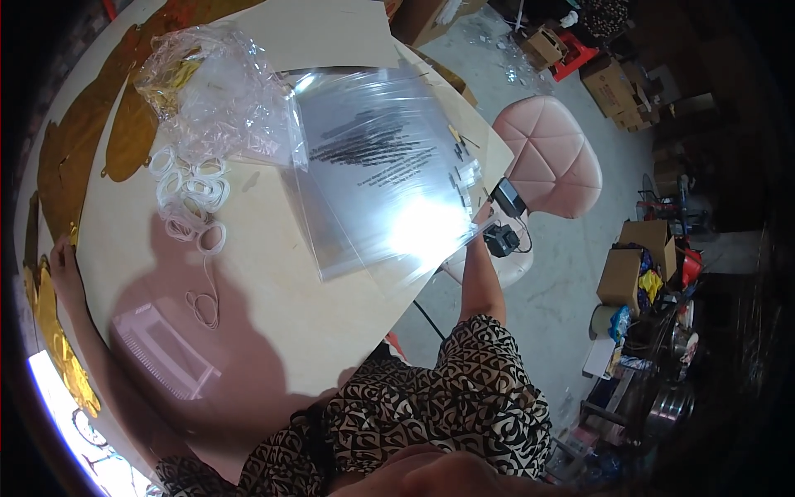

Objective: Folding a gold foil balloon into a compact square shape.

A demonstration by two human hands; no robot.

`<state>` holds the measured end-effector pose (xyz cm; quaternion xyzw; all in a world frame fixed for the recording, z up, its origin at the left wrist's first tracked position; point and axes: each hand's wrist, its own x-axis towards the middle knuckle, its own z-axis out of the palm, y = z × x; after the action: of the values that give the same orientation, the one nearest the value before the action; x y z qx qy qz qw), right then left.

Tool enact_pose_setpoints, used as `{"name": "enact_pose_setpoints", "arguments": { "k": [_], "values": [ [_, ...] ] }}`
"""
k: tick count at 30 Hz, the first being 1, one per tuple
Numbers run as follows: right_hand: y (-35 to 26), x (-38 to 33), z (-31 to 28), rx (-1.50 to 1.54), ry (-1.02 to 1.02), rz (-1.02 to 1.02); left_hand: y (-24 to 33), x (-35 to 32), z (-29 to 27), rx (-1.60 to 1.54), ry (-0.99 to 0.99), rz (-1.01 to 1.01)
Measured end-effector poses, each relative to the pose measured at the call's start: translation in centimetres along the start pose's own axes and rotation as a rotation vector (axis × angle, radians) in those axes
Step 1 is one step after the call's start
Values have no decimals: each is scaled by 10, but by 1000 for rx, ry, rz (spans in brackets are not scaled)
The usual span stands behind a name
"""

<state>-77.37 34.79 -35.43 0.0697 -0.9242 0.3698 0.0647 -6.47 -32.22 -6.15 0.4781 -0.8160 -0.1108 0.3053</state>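
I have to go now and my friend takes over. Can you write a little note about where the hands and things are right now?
Left hand: stretched far out to the left edge of the table, resting by the gold foil pieces; whether it grips them cannot be told.
Right hand: at the right table edge, beside the stack of clear plastic bags and a small black device.
Also on the table: white loops, a crumpled clear bag, a small clear box.
Done or left: cannot tell from this view.
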Motion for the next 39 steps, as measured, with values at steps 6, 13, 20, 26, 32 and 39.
{"name": "enact_pose_setpoints", "arguments": {
  "k": [6,13,20,26,32,39],
  "values": [
    [1,-3,23,-112,-8,-200,0,-2,-11,99,5,0],
    [-40,0,-17,40,-107,15,4,-4,-5,86,7,-27],
    [-30,0,-38,197,25,-7,4,-1,10,16,7,10],
    [11,-2,-4,522,-89,13,-1,0,0,1,2,-3],
    [105,107,-99,-514,146,-597,-10,-17,72,-260,48,-60],
    [-66,-1,43,958,-88,403,-10,-4,-26,44,-12,-28]
  ]
}}
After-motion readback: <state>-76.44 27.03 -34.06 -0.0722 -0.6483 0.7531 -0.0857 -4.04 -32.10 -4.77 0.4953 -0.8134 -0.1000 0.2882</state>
